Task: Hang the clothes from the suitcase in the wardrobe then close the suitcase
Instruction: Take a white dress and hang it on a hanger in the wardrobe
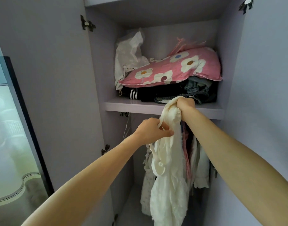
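My right grip (185, 104) is clenched round the bunched top of the cream-white, crinkled thin-cotton garment (169, 185), at the front edge of the lilac wardrobe shelf (131, 104). My left grip (152, 132) pinches one narrow strap (162, 117) just below. The rest hangs limp before the lower compartment. I judge it light, soft and shapeless, apt to slide off a hanger, so the straps are the place to hold.
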Motion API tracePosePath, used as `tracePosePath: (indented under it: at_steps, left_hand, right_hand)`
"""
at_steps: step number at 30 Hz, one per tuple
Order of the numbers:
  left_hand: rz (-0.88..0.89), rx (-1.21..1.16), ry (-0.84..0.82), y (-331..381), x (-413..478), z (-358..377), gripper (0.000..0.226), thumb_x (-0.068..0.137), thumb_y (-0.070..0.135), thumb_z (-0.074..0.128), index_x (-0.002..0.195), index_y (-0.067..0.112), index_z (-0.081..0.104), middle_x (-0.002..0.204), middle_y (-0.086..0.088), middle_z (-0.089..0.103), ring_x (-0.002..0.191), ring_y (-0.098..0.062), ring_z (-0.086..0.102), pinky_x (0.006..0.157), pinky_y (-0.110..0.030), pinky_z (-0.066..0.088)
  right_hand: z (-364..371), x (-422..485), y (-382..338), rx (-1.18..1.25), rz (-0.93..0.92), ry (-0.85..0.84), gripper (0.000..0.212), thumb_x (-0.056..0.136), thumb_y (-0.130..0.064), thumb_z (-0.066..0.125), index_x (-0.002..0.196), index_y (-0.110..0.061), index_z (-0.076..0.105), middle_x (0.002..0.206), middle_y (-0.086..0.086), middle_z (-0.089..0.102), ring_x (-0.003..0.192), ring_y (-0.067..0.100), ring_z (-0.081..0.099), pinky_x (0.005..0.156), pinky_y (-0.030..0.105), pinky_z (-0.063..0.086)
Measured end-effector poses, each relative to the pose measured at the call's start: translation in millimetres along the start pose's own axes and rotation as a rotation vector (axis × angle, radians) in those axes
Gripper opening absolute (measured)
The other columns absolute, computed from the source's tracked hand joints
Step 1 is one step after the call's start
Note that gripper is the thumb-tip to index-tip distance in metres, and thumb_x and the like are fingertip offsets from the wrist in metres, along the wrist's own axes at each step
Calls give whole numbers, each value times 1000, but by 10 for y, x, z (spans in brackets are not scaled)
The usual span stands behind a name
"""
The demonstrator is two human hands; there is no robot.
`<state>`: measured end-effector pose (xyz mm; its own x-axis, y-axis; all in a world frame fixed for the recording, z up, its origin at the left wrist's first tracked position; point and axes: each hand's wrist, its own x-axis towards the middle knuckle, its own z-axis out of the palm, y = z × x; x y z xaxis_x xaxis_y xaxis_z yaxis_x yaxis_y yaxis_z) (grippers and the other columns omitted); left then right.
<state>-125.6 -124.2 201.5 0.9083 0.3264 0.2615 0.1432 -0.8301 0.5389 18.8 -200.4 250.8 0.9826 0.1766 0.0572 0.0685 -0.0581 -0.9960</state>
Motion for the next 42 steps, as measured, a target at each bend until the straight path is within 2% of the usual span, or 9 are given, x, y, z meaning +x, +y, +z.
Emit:
tracePosePath:
  at_steps: [6,11,15,18,22,26,30,36,42]
  left_hand:
    - [-179,-763,-92,141,45,-492,20,88,21,51,72,9,56,66,-3,55,60,-17,49,67,-32,42]
    - [-213,-1060,-90,246,204,-1080,11,90,18,55,80,13,53,54,4,35,50,-15,41,67,-30,42]
    - [-187,-976,-80,347,374,-1181,22,88,10,58,110,5,58,78,0,70,61,-15,59,75,-33,54]
    - [-185,-953,-65,381,480,-1145,46,90,7,54,135,4,47,108,-3,75,92,-19,72,101,-40,52]
    - [-122,-887,-98,403,523,-1048,44,92,8,51,135,0,51,116,-3,73,115,-19,65,104,-43,47]
    - [-152,-828,-47,317,476,-1037,21,95,8,54,113,1,62,110,-5,75,101,-19,71,88,-35,55]
    - [-286,-680,86,-17,359,-1173,6,98,16,58,99,10,60,97,-3,77,46,-10,48,50,-25,33]
    - [-447,-727,314,-660,176,-1322,14,91,11,63,80,13,55,62,2,47,42,-9,23,40,-20,19]
    - [-418,-745,234,-776,94,-1335,10,84,15,68,92,12,63,61,2,43,47,-11,23,41,-23,23]
  right_hand:
    - [-128,73,-24,-106,-58,-28,45,90,-8,47,135,-4,48,125,14,59,105,31,61,81,37,53]
    - [-134,324,177,-55,10,-233,62,70,-15,61,131,-4,53,115,15,63,96,29,64,76,40,60]
    - [-78,-18,60,141,-19,-337,13,85,-20,69,96,-14,66,91,1,59,82,16,57,74,33,50]
    - [-27,-283,94,43,-327,-286,29,92,-42,62,78,-16,60,78,-2,59,74,18,58,68,32,45]
    - [104,-586,189,-292,-461,-518,43,86,-58,59,90,-15,65,81,-2,70,73,14,65,65,30,47]
    - [120,-522,224,-317,-514,-412,39,96,-48,48,76,-23,70,77,-5,72,76,15,66,78,40,54]
    - [-4,-279,150,74,-266,-337,40,102,-32,49,76,-13,73,72,0,73,67,16,68,73,35,57]
    - [-220,100,112,378,54,-195,10,88,-10,57,78,-10,59,56,-3,40,35,10,25,40,24,27]
    - [-208,7,100,432,69,-402,20,95,-24,56,92,-9,69,49,-6,40,40,10,32,47,26,35]
